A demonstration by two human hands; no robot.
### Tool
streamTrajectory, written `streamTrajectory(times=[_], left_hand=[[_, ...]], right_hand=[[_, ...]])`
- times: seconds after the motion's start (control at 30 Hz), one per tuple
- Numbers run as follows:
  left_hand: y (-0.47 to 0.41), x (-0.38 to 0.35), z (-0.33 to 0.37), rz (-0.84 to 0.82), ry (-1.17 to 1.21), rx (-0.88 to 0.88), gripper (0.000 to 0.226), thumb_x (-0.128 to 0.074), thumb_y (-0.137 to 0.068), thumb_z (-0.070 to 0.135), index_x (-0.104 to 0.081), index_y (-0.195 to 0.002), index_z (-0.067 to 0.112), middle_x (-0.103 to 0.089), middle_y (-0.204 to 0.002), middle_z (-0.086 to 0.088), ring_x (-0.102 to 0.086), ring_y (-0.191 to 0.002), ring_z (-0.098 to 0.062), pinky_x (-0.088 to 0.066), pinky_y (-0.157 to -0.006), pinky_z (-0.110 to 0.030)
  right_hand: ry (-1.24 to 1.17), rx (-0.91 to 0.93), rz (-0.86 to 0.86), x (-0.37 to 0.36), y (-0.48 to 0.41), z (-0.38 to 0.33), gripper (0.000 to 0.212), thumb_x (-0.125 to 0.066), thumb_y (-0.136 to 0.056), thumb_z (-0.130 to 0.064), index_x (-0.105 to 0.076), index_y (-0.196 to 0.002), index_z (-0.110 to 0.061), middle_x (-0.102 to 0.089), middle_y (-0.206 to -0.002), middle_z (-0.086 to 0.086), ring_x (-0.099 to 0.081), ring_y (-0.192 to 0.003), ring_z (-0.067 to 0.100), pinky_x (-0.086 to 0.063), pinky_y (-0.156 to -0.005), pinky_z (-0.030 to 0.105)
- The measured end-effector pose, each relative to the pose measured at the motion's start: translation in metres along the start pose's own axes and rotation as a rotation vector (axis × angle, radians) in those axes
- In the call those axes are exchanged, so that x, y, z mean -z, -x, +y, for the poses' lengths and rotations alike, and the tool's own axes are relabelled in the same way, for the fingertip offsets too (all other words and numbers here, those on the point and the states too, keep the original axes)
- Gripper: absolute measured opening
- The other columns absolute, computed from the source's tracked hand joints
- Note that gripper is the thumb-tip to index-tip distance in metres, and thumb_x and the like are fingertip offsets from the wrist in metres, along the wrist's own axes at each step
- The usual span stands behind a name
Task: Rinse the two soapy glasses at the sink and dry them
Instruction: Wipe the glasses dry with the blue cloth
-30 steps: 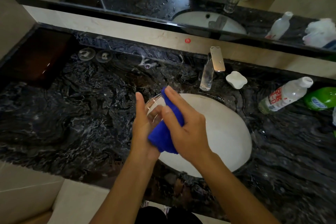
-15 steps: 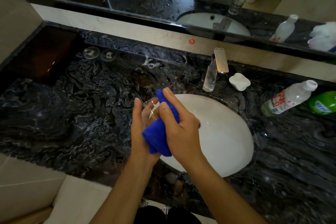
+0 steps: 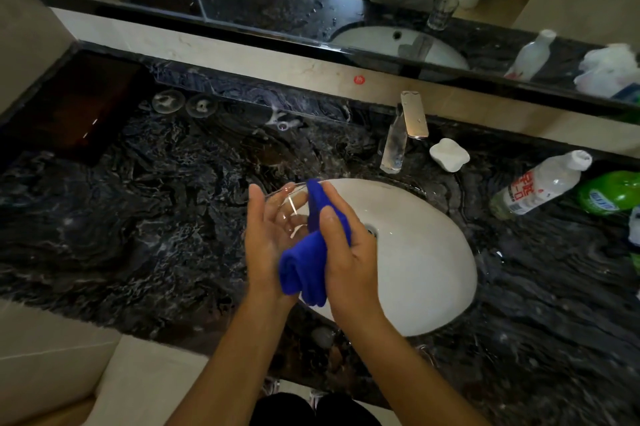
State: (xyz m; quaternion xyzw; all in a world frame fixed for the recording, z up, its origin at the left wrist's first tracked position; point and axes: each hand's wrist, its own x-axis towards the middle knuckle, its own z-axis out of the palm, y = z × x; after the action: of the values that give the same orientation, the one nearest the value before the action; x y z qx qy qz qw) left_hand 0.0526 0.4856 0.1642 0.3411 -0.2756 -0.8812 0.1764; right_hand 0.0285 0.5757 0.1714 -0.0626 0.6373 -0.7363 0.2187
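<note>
The left hand point(image 3: 266, 235) is curled round a clear glass point(image 3: 287, 209), holding it on a slant with the rim toward 12 o'clock. The right hand point(image 3: 346, 252) grips a folded blue cloth point(image 3: 304, 266) and presses it against the glass's right side, one end poking past the rim. Both sit above the 9 o'clock edge of the white sink point(image 3: 415, 270). The likeliest mishap is a slip: the glass is probably wet, and only one hand holds it. A hard twist of the cloth could turn it out of that grip onto the basin or the dark stone counter point(image 3: 138, 218), where it might chip or shatter. Squeezing too hard is a lesser risk. At the sink's 12 o'clock stands the faucet point(image 3: 398, 145), close enough to knock if the glass is lifted forward, with a white soap dish point(image 3: 449, 154) just beside it. At 2 o'clock lie a clear bottle point(image 3: 540, 185) and a green bottle point(image 3: 611, 192), crowding that side for setting down. Two clear discs point(image 3: 183, 103) sit at 10 o'clock, well apart. Another glass point(image 3: 441, 12) shows only in the mirror.
</note>
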Motion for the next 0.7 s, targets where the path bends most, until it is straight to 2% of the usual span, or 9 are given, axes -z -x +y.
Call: streamTrajectory(times=[0.1, 0.2, 0.27, 0.33, 0.43, 0.5, 0.6, 0.67, 0.7], left_hand=[[0.006, -0.008, -0.004, -0.022, -0.191, -0.009, 0.068, -0.070, -0.077, 0.068, -0.069, -0.117, 0.013, -0.078, -0.114, -0.006, -0.072, -0.110, -0.027, -0.058, -0.093, -0.043], [0.007, -0.001, -0.007, -0.115, -0.267, 0.005, 0.060, -0.088, -0.078, 0.035, -0.061, -0.129, 0.019, -0.074, -0.124, -0.011, -0.073, -0.107, -0.026, -0.063, -0.082, -0.037], [0.005, 0.011, -0.003, -0.153, -0.360, -0.115, 0.067, -0.091, -0.071, 0.027, -0.058, -0.128, 0.026, -0.073, -0.122, -0.001, -0.074, -0.104, -0.018, -0.062, -0.077, -0.031], [0.004, 0.025, 0.005, -0.184, -0.570, -0.270, 0.076, -0.092, -0.061, 0.032, -0.056, -0.128, 0.031, -0.071, -0.120, 0.007, -0.073, -0.106, -0.016, -0.060, -0.081, -0.030], [0.004, 0.038, 0.010, -0.197, -0.900, -0.393, 0.084, -0.092, -0.057, 0.044, -0.054, -0.132, 0.035, -0.068, -0.121, 0.014, -0.069, -0.108, -0.011, -0.060, -0.085, -0.032], [0.004, 0.042, 0.010, -0.192, -0.962, -0.432, 0.076, -0.094, -0.064, 0.034, -0.056, -0.130, 0.035, -0.068, -0.119, 0.018, -0.069, -0.108, -0.008, -0.060, -0.086, -0.031], [0.002, 0.038, 0.011, -0.166, -1.030, -0.562, 0.053, -0.078, -0.083, 0.017, -0.058, -0.129, 0.032, -0.071, -0.113, 0.020, -0.068, -0.103, 0.001, -0.054, -0.085, -0.016], [-0.001, 0.041, 0.009, -0.118, -1.011, -0.635, 0.045, -0.066, -0.087, 0.009, -0.063, -0.125, 0.034, -0.073, -0.112, 0.010, -0.067, -0.105, -0.005, -0.052, -0.086, -0.015], [0.000, 0.040, 0.009, -0.106, -0.967, -0.627, 0.044, -0.066, -0.092, 0.008, -0.065, -0.120, 0.042, -0.073, -0.112, 0.007, -0.068, -0.105, -0.008, -0.053, -0.085, -0.017]], right_hand=[[-0.087, -0.044, 0.162, 0.002, -0.006, -0.003, 0.032, -0.052, -0.105, -0.029, -0.064, -0.135, -0.027, -0.074, -0.122, -0.003, -0.072, -0.104, 0.022, -0.060, -0.089, 0.039], [-0.066, -0.025, 0.212, 0.010, -0.012, -0.007, 0.032, -0.052, -0.105, -0.028, -0.065, -0.134, -0.026, -0.074, -0.121, -0.002, -0.073, -0.100, 0.025, -0.061, -0.083, 0.037], [-0.131, -0.044, 0.164, 0.022, -0.017, -0.018, 0.028, -0.053, -0.105, -0.030, -0.069, -0.127, -0.027, -0.074, -0.122, -0.002, -0.072, -0.099, 0.024, -0.061, -0.080, 0.033], [-0.110, 0.016, 0.066, 0.038, -0.021, -0.032, 0.027, -0.054, -0.101, -0.036, -0.072, -0.122, -0.033, -0.073, -0.125, -0.004, -0.070, -0.099, 0.021, -0.059, -0.079, 0.028], [0.196, 0.228, -0.166, 0.051, -0.021, -0.048, 0.034, -0.052, -0.100, -0.035, -0.066, -0.131, -0.032, -0.069, -0.130, -0.013, -0.068, -0.104, 0.011, -0.054, -0.083, 0.020], [0.438, 0.321, -0.305, 0.047, -0.020, -0.050, 0.039, -0.052, -0.102, -0.033, -0.060, -0.139, -0.026, -0.067, -0.130, -0.019, -0.066, -0.112, 0.000, -0.052, -0.090, 0.017], [0.811, 0.493, -0.477, 0.032, -0.015, -0.039, 0.045, -0.053, -0.101, -0.036, -0.058, -0.142, -0.018, -0.064, -0.140, -0.005, -0.060, -0.127, 0.009, -0.045, -0.112, 0.033], [1.007, 0.688, -0.525, 0.025, -0.011, -0.028, 0.042, -0.057, -0.100, -0.032, -0.063, -0.136, -0.011, -0.062, -0.140, 0.004, -0.056, -0.132, 0.018, -0.032, -0.121, 0.044], [1.062, 0.758, -0.507, 0.022, -0.009, -0.023, 0.040, -0.059, -0.099, -0.030, -0.065, -0.133, -0.009, -0.061, -0.139, 0.007, -0.055, -0.132, 0.022, -0.029, -0.122, 0.049]])
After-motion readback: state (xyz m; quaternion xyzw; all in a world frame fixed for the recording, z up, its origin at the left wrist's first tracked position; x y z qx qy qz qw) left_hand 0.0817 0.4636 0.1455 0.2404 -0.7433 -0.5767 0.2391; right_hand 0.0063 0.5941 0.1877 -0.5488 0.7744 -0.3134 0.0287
